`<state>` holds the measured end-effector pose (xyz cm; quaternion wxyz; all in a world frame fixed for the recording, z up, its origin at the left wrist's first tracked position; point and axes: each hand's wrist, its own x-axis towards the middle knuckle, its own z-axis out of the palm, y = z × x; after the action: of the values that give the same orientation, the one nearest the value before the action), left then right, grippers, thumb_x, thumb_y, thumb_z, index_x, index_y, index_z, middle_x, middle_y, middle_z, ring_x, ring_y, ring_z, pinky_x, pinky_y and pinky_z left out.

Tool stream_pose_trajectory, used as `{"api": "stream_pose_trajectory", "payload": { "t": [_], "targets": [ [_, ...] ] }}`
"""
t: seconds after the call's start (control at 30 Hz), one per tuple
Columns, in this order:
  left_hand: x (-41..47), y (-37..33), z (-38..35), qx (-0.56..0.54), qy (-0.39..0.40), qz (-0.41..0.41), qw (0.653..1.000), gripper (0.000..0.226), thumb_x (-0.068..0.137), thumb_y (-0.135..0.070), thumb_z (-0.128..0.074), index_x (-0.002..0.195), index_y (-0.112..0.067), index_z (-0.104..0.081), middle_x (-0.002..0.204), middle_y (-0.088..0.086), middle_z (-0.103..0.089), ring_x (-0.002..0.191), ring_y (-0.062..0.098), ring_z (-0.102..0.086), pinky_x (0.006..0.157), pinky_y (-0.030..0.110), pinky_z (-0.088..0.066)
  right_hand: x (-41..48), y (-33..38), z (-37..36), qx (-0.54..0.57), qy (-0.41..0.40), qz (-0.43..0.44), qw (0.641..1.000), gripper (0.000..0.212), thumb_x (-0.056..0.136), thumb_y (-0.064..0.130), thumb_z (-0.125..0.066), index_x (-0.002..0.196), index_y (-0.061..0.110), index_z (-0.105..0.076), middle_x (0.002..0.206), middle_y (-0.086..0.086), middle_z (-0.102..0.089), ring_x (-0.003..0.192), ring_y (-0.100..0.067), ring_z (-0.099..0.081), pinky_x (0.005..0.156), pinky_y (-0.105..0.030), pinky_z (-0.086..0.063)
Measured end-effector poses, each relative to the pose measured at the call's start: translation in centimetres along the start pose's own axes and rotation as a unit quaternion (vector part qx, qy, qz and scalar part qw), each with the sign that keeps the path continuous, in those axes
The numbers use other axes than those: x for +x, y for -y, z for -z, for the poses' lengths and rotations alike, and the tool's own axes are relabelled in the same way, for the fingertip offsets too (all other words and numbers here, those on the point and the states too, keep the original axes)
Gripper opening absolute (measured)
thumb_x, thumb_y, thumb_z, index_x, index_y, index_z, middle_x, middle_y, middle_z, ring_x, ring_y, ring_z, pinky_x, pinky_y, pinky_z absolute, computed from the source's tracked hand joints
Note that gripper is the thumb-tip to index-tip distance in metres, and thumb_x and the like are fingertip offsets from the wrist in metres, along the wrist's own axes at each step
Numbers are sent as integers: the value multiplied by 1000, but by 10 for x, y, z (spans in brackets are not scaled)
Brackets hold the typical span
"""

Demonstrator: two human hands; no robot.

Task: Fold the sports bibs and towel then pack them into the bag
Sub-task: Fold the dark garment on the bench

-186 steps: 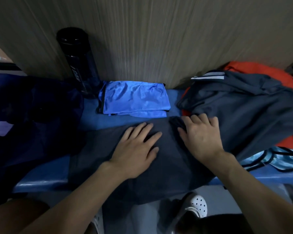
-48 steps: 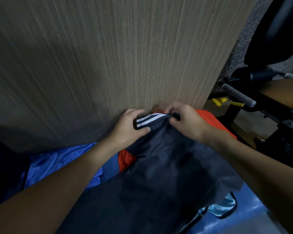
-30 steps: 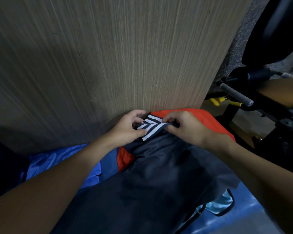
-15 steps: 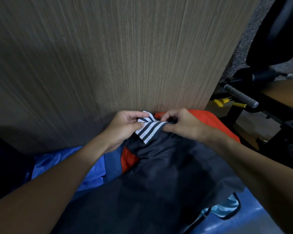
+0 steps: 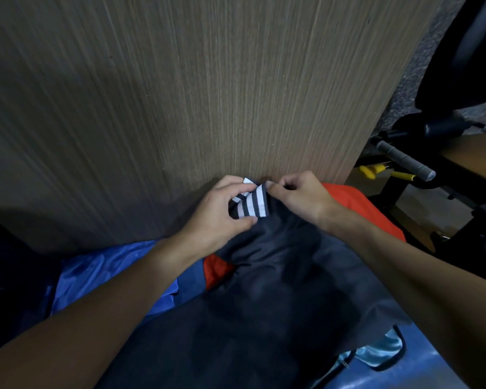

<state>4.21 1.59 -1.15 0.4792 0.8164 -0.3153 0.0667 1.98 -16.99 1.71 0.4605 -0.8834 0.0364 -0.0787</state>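
A dark grey towel (image 5: 270,299) with a white-striped end lies across the blue bench and the pile on it. My left hand (image 5: 222,214) pinches the striped end from the left. My right hand (image 5: 300,197) pinches the same end from the right, close to the wooden wall. Under the towel sits an orange bib (image 5: 357,209). A folded blue bib (image 5: 96,276) lies to the left. A light blue bib (image 5: 382,352) with dark trim peeks out at the lower right.
A wooden wall panel (image 5: 180,108) rises right behind the bench (image 5: 421,372). Dark gym equipment with a grey padded bar (image 5: 404,162) stands to the right. A dark bag (image 5: 11,276) fills the left edge.
Since 6.2 s ago both hands left the flat middle of the towel and took its striped end by the wall. Over the last second they turned the stripes upright and drew closer together.
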Motion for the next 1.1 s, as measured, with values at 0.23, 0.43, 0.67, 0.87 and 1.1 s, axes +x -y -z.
{"api": "stream_pose_trajectory", "payload": {
  "t": [0.23, 0.43, 0.67, 0.87, 1.1],
  "targets": [
    [4, -8, 0, -45, -84, 0, 995, 32, 88, 5, -61, 110, -17, -71, 112, -6, -66, 104, 7, -65, 92, 23, -50, -1, 3, 4, 65, 52, 52, 995, 15, 85, 11, -73, 89, 13, -59, 89, -4, -68, 82, -9, -61, 78, -26, -50],
    [4, -13, 4, -49, -67, 28, 996, 29, 100, -8, -50, 124, -10, -65, 118, -1, -64, 113, 7, -60, 99, 21, -45, 0, 11, 2, 48, 61, 76, 994, 12, 93, 17, -65, 80, 15, -64, 75, 5, -65, 67, 1, -59, 64, -15, -48],
    [0, 6, 1, -57, -68, 114, 989, 59, 85, -12, -74, 138, -17, -47, 104, -6, -70, 100, 3, -62, 105, 34, -45, 1, 19, 2, 30, 36, 53, 997, 19, 90, 6, -58, 75, 18, -55, 73, 0, -60, 64, -6, -52, 62, -21, -44],
    [-1, -5, 6, -81, -85, 83, 990, 27, 98, -6, -51, 117, -21, -64, 95, -8, -71, 90, 0, -65, 82, 21, -48, -2, 29, 2, 61, 91, 53, 993, 19, 85, 21, -74, 93, 5, -70, 90, -9, -73, 77, -10, -64, 74, -24, -52],
    [-7, -7, 8, -206, -28, 140, 968, 26, 95, -23, -51, 120, -29, -57, 100, -2, -73, 100, 12, -64, 86, 26, -44, 0, 34, 0, 20, 50, 54, 997, 23, 95, 22, -62, 77, 9, -63, 68, -7, -68, 64, -10, -58, 62, -17, -46]
  ]
}}
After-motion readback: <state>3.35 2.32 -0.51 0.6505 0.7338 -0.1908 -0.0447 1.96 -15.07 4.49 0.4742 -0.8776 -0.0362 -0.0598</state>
